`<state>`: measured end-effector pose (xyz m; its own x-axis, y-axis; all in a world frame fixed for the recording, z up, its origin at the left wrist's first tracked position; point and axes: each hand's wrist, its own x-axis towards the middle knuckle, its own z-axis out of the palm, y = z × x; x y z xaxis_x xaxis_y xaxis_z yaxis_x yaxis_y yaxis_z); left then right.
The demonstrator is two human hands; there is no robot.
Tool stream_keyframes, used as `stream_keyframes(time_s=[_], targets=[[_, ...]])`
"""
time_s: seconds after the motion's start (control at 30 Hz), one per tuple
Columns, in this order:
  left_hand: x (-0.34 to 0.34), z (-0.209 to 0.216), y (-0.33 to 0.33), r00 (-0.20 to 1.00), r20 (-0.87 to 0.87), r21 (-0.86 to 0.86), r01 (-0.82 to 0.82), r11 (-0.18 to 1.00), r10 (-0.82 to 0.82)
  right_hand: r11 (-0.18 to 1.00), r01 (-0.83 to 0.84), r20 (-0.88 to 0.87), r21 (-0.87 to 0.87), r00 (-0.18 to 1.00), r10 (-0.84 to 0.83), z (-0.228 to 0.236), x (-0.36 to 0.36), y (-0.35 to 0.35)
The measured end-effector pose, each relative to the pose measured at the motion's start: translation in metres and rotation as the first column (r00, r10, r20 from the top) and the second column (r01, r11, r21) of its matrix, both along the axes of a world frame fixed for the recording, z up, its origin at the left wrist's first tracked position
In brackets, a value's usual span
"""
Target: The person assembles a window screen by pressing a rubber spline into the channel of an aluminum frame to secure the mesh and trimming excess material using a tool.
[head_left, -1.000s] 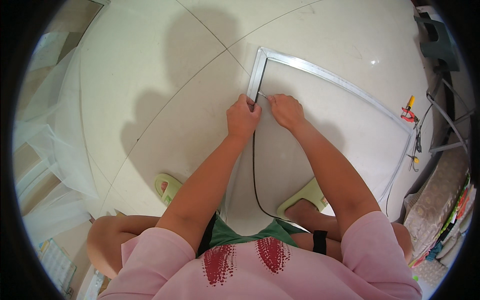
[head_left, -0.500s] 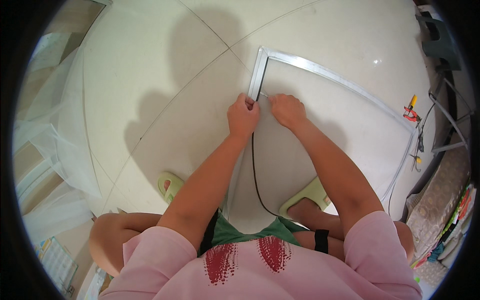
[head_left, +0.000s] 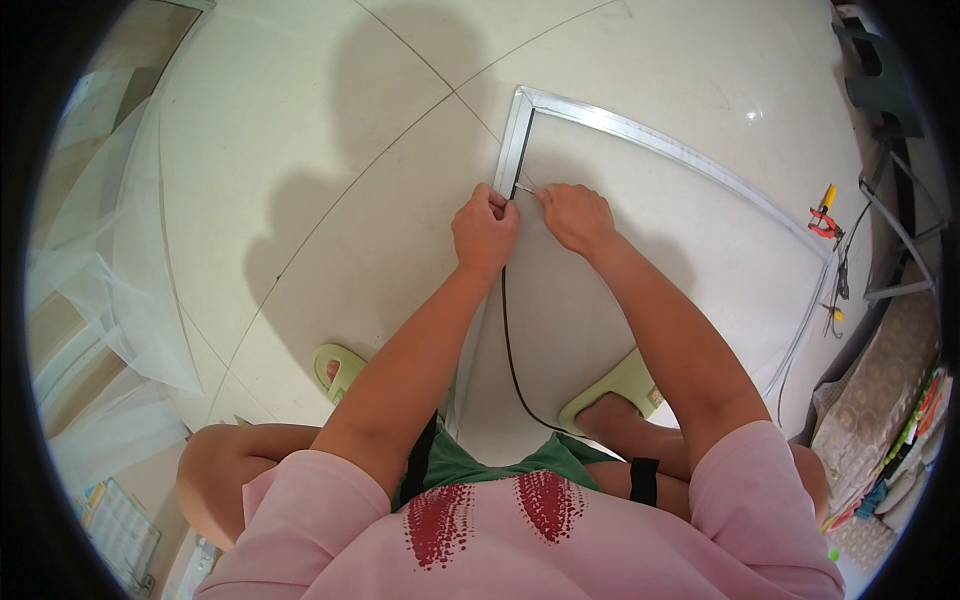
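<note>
A silvery metal frame (head_left: 640,133) lies on the floor in front of me and between my legs. Along the inner edge of its left bar runs a thin black rubber strip (head_left: 511,355), whose loose length curves down toward my right foot. My left hand (head_left: 486,232) is closed at that bar, thumb and fingers pinching the strip beside it. Just to the right, my right hand (head_left: 577,217) grips a slim metal tool (head_left: 525,188), its tip touching the strip at the bar. The tool's handle is hidden in my fist, so its exact kind does not show.
Red-handled pliers (head_left: 824,222) and a yellow-handled tool (head_left: 827,198) lie by the frame's right corner. Smaller tools and a cable are near them. Farther right stand a dark stool (head_left: 885,85) and folded fabric (head_left: 875,430). Sheer white plastic (head_left: 120,310) hangs at the left. Green slippers (head_left: 612,392) flank the frame.
The tool's tip has shifted slightly left onto the strip at the bar. Both hands stay at nearly the same spot; the whole view has moved only a little.
</note>
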<state>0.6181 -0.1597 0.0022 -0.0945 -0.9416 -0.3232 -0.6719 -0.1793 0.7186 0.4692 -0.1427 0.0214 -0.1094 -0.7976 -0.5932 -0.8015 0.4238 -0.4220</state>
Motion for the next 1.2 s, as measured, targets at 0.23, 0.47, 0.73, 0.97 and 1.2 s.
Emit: stream_keyframes(time_s=[0.23,0.47,0.73,0.97,1.2], targets=[[0.002,0.002,-0.001,1.000,0.011,0.015,0.011,1.000,-0.012,0.998,-0.019,-0.065,0.057,0.998,0.023,0.017,0.014,-0.006],[0.000,0.002,-0.001,1.000,0.015,0.021,0.006,1.000,-0.006,0.998,-0.063,-0.057,-0.017,0.996,0.062,0.008,0.004,0.001],[-0.001,0.000,-0.002,1.000,0.022,0.012,-0.014,1.000,0.014,0.994,-0.099,-0.085,-0.036,0.992,0.095,0.006,0.006,0.002],[-0.002,-0.002,-0.002,0.999,0.035,-0.023,0.005,1.000,-0.004,0.999,-0.046,-0.094,0.019,0.994,0.048,0.015,0.017,0.001],[-0.008,0.003,-0.005,0.995,0.090,0.033,-0.044,0.998,0.041,1.000,0.015,0.006,0.019,1.000,-0.015,0.015,0.008,-0.001]])
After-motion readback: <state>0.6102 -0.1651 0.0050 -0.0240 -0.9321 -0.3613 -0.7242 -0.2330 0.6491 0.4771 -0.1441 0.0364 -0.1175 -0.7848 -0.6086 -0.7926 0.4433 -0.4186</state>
